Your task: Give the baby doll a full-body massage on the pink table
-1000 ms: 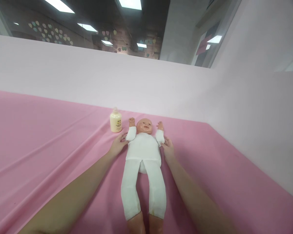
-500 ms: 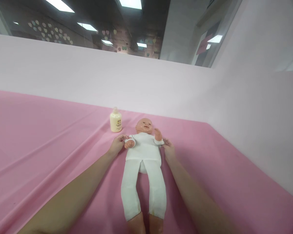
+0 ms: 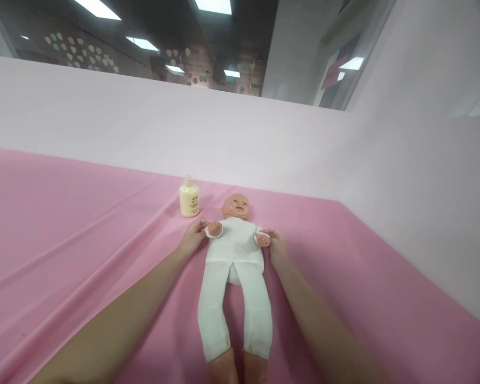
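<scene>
A baby doll in white clothing lies on its back on the pink cloth, its head toward the wall. My left hand is closed on the doll's sleeved arm at the left, beside the doll's fist. On the other side, my right hand grips the doll's other arm near its small hand. Part of my fingers on each side is hidden behind the doll's arms. The doll's bare feet run off the bottom edge of the view.
A bottle of pale yellow liquid stands upright left of the doll's head. Folds run through the cloth on the left. A white wall rises behind, with a window above it, and another wall closes the right side.
The doll's arm at my right hand has turned down from a raised pose. Its arm at my left hand has turned slightly upward. The bottle and the doll's body stay put.
</scene>
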`<state>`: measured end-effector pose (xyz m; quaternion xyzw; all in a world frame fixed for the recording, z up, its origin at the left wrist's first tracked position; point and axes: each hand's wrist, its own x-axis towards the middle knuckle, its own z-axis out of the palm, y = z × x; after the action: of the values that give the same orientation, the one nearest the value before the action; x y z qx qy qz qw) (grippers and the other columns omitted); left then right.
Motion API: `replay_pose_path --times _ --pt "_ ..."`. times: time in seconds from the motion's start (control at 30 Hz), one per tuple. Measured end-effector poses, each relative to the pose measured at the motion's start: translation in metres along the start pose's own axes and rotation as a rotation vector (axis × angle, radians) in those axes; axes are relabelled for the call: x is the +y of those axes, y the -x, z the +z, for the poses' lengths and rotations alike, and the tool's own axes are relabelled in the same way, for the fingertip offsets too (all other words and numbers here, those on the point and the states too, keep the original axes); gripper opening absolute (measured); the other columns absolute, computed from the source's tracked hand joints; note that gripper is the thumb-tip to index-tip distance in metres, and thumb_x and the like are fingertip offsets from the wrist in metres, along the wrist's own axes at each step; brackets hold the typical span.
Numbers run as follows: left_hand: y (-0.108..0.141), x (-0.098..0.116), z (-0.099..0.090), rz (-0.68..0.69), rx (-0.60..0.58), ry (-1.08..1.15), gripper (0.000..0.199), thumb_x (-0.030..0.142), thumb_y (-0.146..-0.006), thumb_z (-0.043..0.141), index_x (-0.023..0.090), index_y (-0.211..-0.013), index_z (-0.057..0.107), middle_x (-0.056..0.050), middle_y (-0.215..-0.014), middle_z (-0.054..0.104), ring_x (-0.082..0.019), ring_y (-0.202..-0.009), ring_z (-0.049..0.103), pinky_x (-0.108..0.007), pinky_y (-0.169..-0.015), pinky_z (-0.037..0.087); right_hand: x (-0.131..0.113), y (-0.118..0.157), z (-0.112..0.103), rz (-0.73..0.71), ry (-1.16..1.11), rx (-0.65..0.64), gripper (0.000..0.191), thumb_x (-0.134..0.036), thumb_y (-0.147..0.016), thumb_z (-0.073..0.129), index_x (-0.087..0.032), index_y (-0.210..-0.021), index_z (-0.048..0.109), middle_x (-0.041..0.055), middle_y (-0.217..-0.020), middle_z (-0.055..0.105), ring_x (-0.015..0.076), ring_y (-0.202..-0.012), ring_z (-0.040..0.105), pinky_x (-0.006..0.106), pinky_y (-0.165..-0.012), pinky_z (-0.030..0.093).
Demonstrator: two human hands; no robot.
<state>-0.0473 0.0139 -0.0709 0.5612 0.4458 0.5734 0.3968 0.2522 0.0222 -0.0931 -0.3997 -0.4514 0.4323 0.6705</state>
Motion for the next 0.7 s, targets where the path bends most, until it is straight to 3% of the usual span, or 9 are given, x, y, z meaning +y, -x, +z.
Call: replay_pose_path --times 0.13,0.23,0.37,0.53,0.7 --pt "0.001 -0.003 0.000 -0.024 0.011 -0.043 0.043 0.037 -0.077 0.067 0.023 -0.114 0.051 -0.008 -0.116 0.069 -0.025 -0.111 0.065 -0.042 -0.097 0.049 -0.006 0.001 0.001 0.073 -0.041 0.008 0.023 -0.022 -0.064 0.066 -0.022 -0.087 0.066 0.0031 -0.096 0.075 0.0225 -0.088 0.070 0.037 -0.079 0.057" --pt "0.004 0.001 0.001 0.025 0.040 -0.203 0.039 0.039 -0.081 0.063 0.024 -0.114 0.049 -0.007 -0.119 0.066 -0.023 -0.117 0.061 -0.042 -0.106 0.043 -0.010 0.000 0.002 0.093 -0.040 0.051 0.032 -0.022 -0.065 0.064 -0.022 -0.096 0.066 0.0043 -0.104 0.075 0.0234 -0.097 0.069 0.037 -0.084 0.055" --pt "0.008 0.008 0.001 0.057 0.058 -0.278 0.036 0.041 -0.083 0.061 0.025 -0.113 0.051 -0.007 -0.128 0.060 -0.024 -0.121 0.058 -0.040 -0.106 0.043 -0.010 0.000 0.002 0.084 -0.024 0.080 0.038 -0.026 -0.068 0.068 -0.023 -0.106 0.064 0.0034 -0.115 0.072 0.0226 -0.108 0.067 0.036 -0.090 0.054" --pt "0.007 0.009 0.001 0.052 0.086 -0.316 0.032 0.038 -0.084 0.059 0.026 -0.113 0.056 -0.006 -0.129 0.060 -0.023 -0.118 0.057 -0.039 -0.103 0.044 -0.012 0.003 0.004 0.025 0.010 0.036 0.041 -0.032 -0.074 0.071 -0.026 -0.112 0.058 0.0030 -0.113 0.072 0.0213 -0.102 0.067 0.035 -0.086 0.055" --pt "0.006 0.005 -0.001 0.043 0.034 -0.310 0.042 0.040 -0.084 0.061 0.028 -0.123 0.054 -0.006 -0.136 0.058 -0.024 -0.122 0.057 -0.041 -0.106 0.044 -0.015 0.006 0.004 -0.048 0.141 0.000 0.043 -0.037 -0.081 0.066 -0.028 -0.121 0.052 0.0055 -0.119 0.068 0.0220 -0.101 0.067 0.038 -0.086 0.055"
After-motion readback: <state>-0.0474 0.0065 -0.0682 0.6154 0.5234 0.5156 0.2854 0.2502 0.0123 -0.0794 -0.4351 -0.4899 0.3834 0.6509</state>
